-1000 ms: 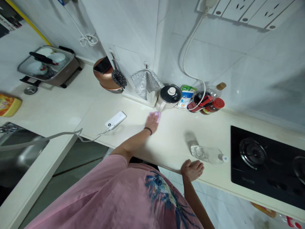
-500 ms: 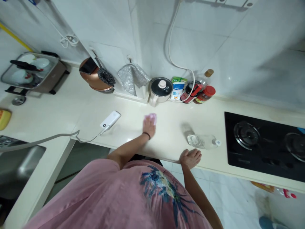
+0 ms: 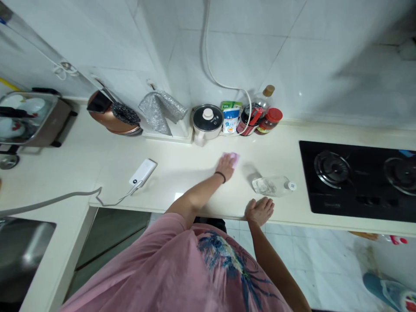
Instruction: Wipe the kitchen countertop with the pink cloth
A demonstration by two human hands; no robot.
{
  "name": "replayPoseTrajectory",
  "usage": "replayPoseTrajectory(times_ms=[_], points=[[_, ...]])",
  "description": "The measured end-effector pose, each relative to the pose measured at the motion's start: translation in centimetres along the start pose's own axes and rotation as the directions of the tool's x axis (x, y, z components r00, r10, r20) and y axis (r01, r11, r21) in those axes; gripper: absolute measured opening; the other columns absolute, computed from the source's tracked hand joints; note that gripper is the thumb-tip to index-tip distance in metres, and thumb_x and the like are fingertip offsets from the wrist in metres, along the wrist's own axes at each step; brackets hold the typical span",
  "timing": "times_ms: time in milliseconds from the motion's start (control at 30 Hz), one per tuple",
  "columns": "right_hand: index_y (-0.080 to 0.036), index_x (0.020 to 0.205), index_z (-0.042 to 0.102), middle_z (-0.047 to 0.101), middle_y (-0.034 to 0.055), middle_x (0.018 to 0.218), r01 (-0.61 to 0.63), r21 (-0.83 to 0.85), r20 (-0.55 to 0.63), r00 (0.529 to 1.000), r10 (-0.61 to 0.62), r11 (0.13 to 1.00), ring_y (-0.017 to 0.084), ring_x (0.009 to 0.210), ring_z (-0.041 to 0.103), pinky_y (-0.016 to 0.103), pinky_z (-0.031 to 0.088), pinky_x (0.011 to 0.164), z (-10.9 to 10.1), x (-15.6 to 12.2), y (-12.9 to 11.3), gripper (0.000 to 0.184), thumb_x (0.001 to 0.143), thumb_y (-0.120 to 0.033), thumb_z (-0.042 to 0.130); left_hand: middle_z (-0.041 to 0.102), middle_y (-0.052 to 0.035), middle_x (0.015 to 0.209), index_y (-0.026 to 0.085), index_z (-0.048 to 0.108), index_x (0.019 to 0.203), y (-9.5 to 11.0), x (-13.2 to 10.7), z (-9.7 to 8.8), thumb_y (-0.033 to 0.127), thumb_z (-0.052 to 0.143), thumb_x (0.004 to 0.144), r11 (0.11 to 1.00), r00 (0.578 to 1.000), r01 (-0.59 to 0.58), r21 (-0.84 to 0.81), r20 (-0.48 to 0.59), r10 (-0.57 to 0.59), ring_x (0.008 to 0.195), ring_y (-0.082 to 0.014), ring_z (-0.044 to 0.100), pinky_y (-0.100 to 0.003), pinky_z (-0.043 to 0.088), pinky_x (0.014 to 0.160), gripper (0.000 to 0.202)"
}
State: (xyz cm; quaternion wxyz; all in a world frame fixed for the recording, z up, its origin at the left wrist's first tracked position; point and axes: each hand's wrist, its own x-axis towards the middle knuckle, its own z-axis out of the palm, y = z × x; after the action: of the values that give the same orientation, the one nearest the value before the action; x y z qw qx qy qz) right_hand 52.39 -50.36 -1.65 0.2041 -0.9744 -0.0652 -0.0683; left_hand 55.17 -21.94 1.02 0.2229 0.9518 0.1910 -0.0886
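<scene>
My left hand [image 3: 225, 167], with a dark band at the wrist, presses a small pink cloth [image 3: 235, 158] against the cream countertop [image 3: 182, 169]. The cloth shows past the fingertips; the rest is hidden under the palm. At the counter's front edge my right hand [image 3: 260, 210] rests flat, its fingers stretched out and nothing in them. Just beyond those fingers a clear plastic bottle [image 3: 271, 186] with a white cap lies on its side. Some liquid seems to be in it.
Behind stand a small electric pot [image 3: 208, 121], a seasoning packet [image 3: 230, 121] and a red-lidded jar [image 3: 269, 121]. To the left lies a white power bank [image 3: 143, 171] with a cable. A black gas stove [image 3: 357, 177] is at the right, a sink [image 3: 29, 251] at lower left.
My left hand has slid to the right across the counter with the pink cloth. My right hand stays at the edge. The camera view has shifted somewhat to the right.
</scene>
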Motion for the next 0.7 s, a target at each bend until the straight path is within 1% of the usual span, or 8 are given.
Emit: replayPoseTrajectory(times_ms=[67, 167, 233, 300, 367, 433, 567, 700], points=[[-0.001, 0.164, 0.044, 0.042, 0.0342, 0.168, -0.014, 0.001, 0.011, 1.000, 0.014, 1.000, 0.047, 0.162, 0.029, 0.074, 0.029, 0.125, 0.0, 0.0, 0.0, 0.079, 0.103, -0.051, 0.043, 0.012, -0.0173, 0.186, 0.010, 0.027, 0.177, -3.0, 2.0, -2.6, 0.031, 0.041, 0.108, 0.980, 0.979, 0.198, -0.023, -0.050, -0.199, 0.173, -0.0353, 0.003, -0.056, 0.011, 0.140, 0.073], [-0.002, 0.165, 0.043, 0.040, 0.0331, 0.169, -0.023, 0.004, 0.011, 1.000, 0.023, 1.000, 0.046, 0.163, 0.028, 0.073, 0.028, 0.126, 0.2, -0.1, 0.1, 0.079, 0.103, -0.051, 0.042, 0.009, -0.0218, 0.185, 0.007, 0.022, 0.177, -6.5, 2.6, -4.9, 0.032, 0.038, 0.109, 0.911, 0.902, 0.410, -0.053, -0.129, -0.413, 0.173, -0.0386, 0.005, -0.062, 0.009, 0.138, 0.074], [-0.003, 0.166, 0.042, 0.039, 0.0321, 0.170, -0.022, 0.003, 0.014, 1.000, 0.022, 1.000, 0.045, 0.163, 0.028, 0.073, 0.028, 0.127, 0.3, -0.1, 0.1, 0.079, 0.103, -0.051, 0.042, 0.008, -0.0238, 0.184, 0.006, 0.020, 0.177, -7.4, 2.4, -5.3, 0.033, 0.038, 0.110, 0.875, 0.862, 0.481, -0.060, -0.149, -0.484, 0.172, -0.0404, 0.009, -0.063, 0.007, 0.138, 0.075], [-0.004, 0.166, 0.042, 0.039, 0.0317, 0.171, -0.024, 0.002, 0.026, 0.999, 0.024, 1.000, 0.045, 0.164, 0.027, 0.074, 0.028, 0.126, 0.3, -0.2, 0.2, 0.078, 0.103, -0.050, 0.042, 0.006, -0.0249, 0.184, 0.004, 0.020, 0.177, -7.1, 2.3, -5.1, 0.034, 0.039, 0.109, 0.852, 0.840, 0.519, -0.061, -0.150, -0.522, 0.172, -0.0411, 0.008, -0.061, 0.006, 0.139, 0.077], [-0.004, 0.167, 0.040, 0.038, 0.0320, 0.171, -0.029, 0.002, 0.042, 0.999, 0.029, 1.000, 0.045, 0.164, 0.025, 0.074, 0.028, 0.126, 0.3, -0.2, 0.3, 0.078, 0.103, -0.049, 0.042, 0.005, -0.0245, 0.184, 0.003, 0.020, 0.177, -5.7, 2.9, -4.5, 0.034, 0.040, 0.109, 0.854, 0.842, 0.517, -0.062, -0.140, -0.520, 0.172, -0.0403, 0.004, -0.060, 0.006, 0.139, 0.077], [-0.002, 0.167, 0.039, 0.036, 0.0325, 0.172, -0.034, 0.001, 0.051, 0.998, 0.034, 0.999, 0.044, 0.165, 0.023, 0.073, 0.026, 0.127, 0.3, -0.2, 0.3, 0.079, 0.104, -0.050, 0.041, 0.004, -0.0219, 0.185, 0.005, 0.022, 0.177, -3.5, 3.8, -3.7, 0.033, 0.041, 0.108, 0.891, 0.883, 0.450, -0.056, -0.115, -0.454, 0.173, -0.0383, -0.001, -0.059, 0.006, 0.139, 0.077], [-0.001, 0.167, 0.038, 0.036, 0.0323, 0.172, -0.035, -0.011, 0.055, 0.998, 0.036, 0.999, 0.043, 0.166, 0.021, 0.071, 0.024, 0.129, 0.3, -0.2, 0.3, 0.081, 0.105, -0.052, 0.039, 0.004, -0.0147, 0.186, 0.011, 0.026, 0.177, 2.5, 4.8, -0.8, 0.030, 0.043, 0.106, 0.984, 0.984, 0.173, -0.040, -0.039, -0.175, 0.173, -0.0340, -0.003, -0.057, 0.005, 0.140, 0.076], [-0.002, 0.168, 0.039, 0.035, 0.0307, 0.173, -0.034, -0.021, 0.045, 0.998, 0.035, 0.999, 0.043, 0.166, 0.022, 0.070, 0.024, 0.130, 0.4, -0.2, 0.3, 0.082, 0.105, -0.053, 0.037, 0.011, -0.0110, 0.187, 0.017, 0.030, 0.177, 7.8, 2.1, 3.5, 0.028, 0.047, 0.104, 0.995, 0.996, -0.093, -0.047, 0.000, 0.093, 0.173, -0.0314, 0.001, -0.055, 0.008, 0.141, 0.076]])
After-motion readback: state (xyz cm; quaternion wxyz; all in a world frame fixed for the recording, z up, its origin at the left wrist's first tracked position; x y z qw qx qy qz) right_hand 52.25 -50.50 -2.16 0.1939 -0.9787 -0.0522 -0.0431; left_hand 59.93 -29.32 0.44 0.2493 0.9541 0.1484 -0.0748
